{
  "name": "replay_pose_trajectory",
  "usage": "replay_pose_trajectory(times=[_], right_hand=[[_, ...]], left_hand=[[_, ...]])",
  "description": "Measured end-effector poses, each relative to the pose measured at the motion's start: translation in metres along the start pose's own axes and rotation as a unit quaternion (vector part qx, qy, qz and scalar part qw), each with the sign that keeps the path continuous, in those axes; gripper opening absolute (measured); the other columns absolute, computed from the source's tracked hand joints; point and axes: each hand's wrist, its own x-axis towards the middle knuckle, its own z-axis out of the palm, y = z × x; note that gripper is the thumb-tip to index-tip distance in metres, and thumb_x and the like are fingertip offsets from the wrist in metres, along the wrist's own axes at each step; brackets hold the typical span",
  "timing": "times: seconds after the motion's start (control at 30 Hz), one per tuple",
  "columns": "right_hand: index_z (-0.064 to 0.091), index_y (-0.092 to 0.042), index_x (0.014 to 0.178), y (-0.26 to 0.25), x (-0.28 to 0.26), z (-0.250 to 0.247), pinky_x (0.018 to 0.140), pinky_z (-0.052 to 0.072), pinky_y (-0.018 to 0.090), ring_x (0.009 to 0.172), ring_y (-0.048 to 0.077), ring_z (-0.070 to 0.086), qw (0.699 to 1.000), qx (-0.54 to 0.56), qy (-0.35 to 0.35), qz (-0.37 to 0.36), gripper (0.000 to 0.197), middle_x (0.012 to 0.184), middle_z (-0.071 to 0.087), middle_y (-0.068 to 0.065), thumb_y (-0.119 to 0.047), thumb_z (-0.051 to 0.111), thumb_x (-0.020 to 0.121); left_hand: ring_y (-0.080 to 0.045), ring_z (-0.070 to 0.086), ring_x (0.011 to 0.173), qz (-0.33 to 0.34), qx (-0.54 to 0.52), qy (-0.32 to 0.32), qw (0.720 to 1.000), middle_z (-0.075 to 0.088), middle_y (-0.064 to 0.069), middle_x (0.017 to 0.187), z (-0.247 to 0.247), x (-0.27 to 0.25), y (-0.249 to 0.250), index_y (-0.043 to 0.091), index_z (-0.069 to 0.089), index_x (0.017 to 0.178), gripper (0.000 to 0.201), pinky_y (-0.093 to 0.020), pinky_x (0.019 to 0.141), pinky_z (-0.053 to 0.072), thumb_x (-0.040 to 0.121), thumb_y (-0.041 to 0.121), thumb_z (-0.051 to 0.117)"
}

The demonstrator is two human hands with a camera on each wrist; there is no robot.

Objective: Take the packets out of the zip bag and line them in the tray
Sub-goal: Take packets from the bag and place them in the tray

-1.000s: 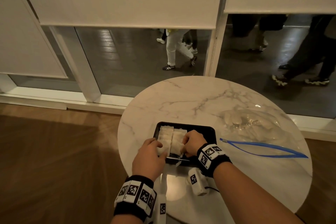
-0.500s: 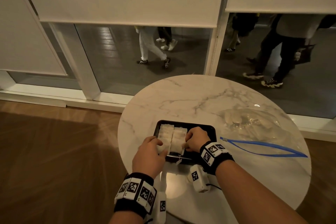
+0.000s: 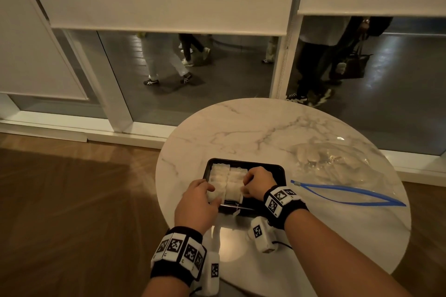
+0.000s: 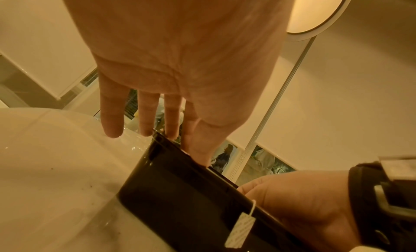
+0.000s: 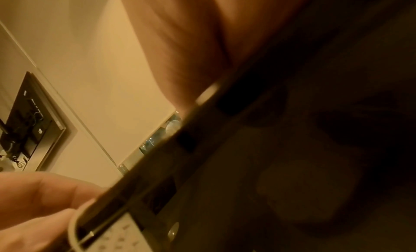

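A black tray (image 3: 278, 171) sits on the near part of the round marble table (image 3: 241, 125), with white packets (image 3: 220, 173) lined in two columns at its left. My left hand (image 3: 212, 194) rests with straight fingers on the nearest packet of the left column; the left wrist view shows those fingers (image 4: 144, 120) reaching down over the tray (image 4: 180, 193) rim. My right hand (image 3: 245, 184) has its fingers curled on the right column of packets. A paper tag (image 4: 241, 232) on a string hangs over the near rim. The clear zip bag (image 3: 337, 164) lies to the right with packets inside.
The bag's blue zip strip (image 3: 350, 194) stands open, pointing toward the tray. The table edge is close on the left of the tray, above a wooden floor. Behind the table is a glass wall with people walking beyond it. The right wrist view is dark and blurred.
My left hand has edged slightly forward onto the near-left packet. My right hand has stayed on the right column. The people behind the glass have walked on.
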Motion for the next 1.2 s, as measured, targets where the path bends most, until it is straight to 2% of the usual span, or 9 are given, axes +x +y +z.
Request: replay_pose_trajectory(times=[0.27,0.4,0.5,0.63,0.87,0.93,1.03,1.1,1.2], right_hand=[[0.066,-0.016,0.085,-0.001,-0.024,-0.035,0.055,0.054,0.02,0.058,0.013,0.072,0.995,0.068,0.074,-0.008,0.005,0.073,0.073,0.006,-0.016,0.071,0.088],[0.066,-0.013,0.084,0.007,-0.042,-0.064,0.058,0.06,0.03,0.054,0.018,0.071,0.981,0.142,0.131,-0.021,0.005,0.067,0.071,0.009,-0.014,0.068,0.089],[0.066,-0.008,0.083,0.02,-0.059,-0.082,0.054,0.058,0.029,0.053,0.019,0.068,0.963,0.21,0.169,-0.016,0.005,0.068,0.07,0.014,-0.01,0.067,0.088],[0.066,-0.004,0.08,0.046,-0.082,-0.1,0.054,0.054,0.029,0.055,0.021,0.063,0.913,0.346,0.216,0.03,0.008,0.07,0.068,0.017,-0.002,0.063,0.087],[0.07,0.003,0.078,0.087,-0.101,-0.107,0.055,0.055,0.03,0.057,0.026,0.067,0.85,0.438,0.27,0.111,0.012,0.067,0.07,0.018,-0.002,0.062,0.085],[0.071,-0.001,0.068,0.096,-0.102,-0.107,0.062,0.06,0.036,0.06,0.026,0.069,0.855,0.411,0.294,0.117,0.018,0.062,0.07,0.014,-0.003,0.061,0.083],[0.068,-0.008,0.058,0.109,-0.104,-0.108,0.071,0.058,0.037,0.067,0.024,0.069,0.902,0.267,0.325,0.1,0.028,0.058,0.068,0.005,-0.006,0.058,0.084],[0.072,-0.014,0.073,0.111,-0.105,-0.107,0.074,0.051,0.03,0.08,0.02,0.066,0.927,0.16,0.332,0.066,0.022,0.074,0.069,0.001,-0.01,0.058,0.09],[0.075,-0.016,0.109,0.117,-0.104,-0.104,0.099,0.044,0.03,0.112,0.018,0.057,0.935,-0.058,0.349,0.025,0.023,0.113,0.068,0.0,-0.018,0.059,0.092]], left_hand=[[-0.008,0.057,0.109,0.0,-0.026,0.006,1.0,0.057,0.01,0.135,-0.005,-0.001,-0.001,0.03,0.063,0.124,0.037,-0.029,0.097,0.051,0.089,0.04,0.071],[-0.009,0.059,0.109,0.008,-0.05,0.045,0.998,0.063,0.012,0.123,-0.013,-0.003,0.008,0.032,0.064,0.122,0.038,-0.034,0.097,0.053,0.087,0.043,0.073],[-0.006,0.056,0.117,0.06,-0.088,0.055,0.993,0.065,0.014,0.121,-0.013,-0.006,0.023,0.032,0.067,0.114,0.031,-0.03,0.1,0.049,0.086,0.04,0.075],[0.001,0.044,0.136,0.125,-0.134,0.023,0.983,0.064,0.013,0.13,0.003,-0.015,0.061,0.031,0.072,0.108,0.02,-0.023,0.108,0.039,0.088,0.035,0.075],[-0.007,0.028,0.148,0.264,-0.017,-0.093,0.96,0.046,0.009,0.153,0.043,-0.021,0.142,0.033,0.066,0.129,0.035,-0.027,0.12,0.023,0.096,0.041,0.061],[-0.015,0.02,0.152,0.297,0.057,-0.131,0.944,0.034,0.003,0.161,0.052,-0.017,0.159,0.037,0.061,0.135,0.037,-0.032,0.122,0.019,0.098,0.041,0.057],[-0.024,0.01,0.154,0.334,0.18,-0.174,0.909,0.02,-0.003,0.167,0.066,-0.011,0.179,0.04,0.053,0.143,0.042,-0.042,0.123,0.015,0.101,0.042,0.051],[-0.03,0.009,0.154,0.329,0.235,-0.192,0.894,0.016,-0.005,0.167,0.073,-0.005,0.185,0.04,0.044,0.149,0.048,-0.048,0.123,0.016,0.101,0.044,0.048],[-0.031,0.019,0.151,0.313,0.26,-0.206,0.89,0.023,-0.005,0.165,0.081,0.0,0.19,0.036,0.032,0.154,0.06,-0.049,0.121,0.023,0.098,0.048,0.049]])
